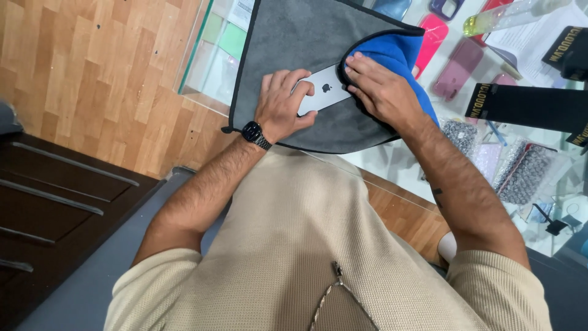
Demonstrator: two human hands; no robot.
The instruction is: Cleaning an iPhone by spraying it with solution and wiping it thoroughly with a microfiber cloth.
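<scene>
Head view is showing the left hand (283,105) closing its grip on a silver phone (323,91), upper centre of frame, lying on a grey cloth (294,43) over the glass worktop (392,162); the right hand (378,91) is pressing a blue cloth (397,55) flat against it, not clenched.

So what we've got here is a glass-topped desk (392,160) with a wooden edge, standing on a wood-plank floor (92,79). Spread flat over the near left part of the glass is a big grey cloth (294,37) with black trim, one corner folded back to show a blue side (392,52). A silver phone (323,89) lies face down on that cloth. Off to the right we see sheets of paper (533,37), a clear bottle (508,15) with yellowish liquid lying on its side, and black flat boxes (527,104). Phone cases in pink (432,37) and mauve (456,67) show through the glass, plus glittery ones (527,171) in bags.
</scene>
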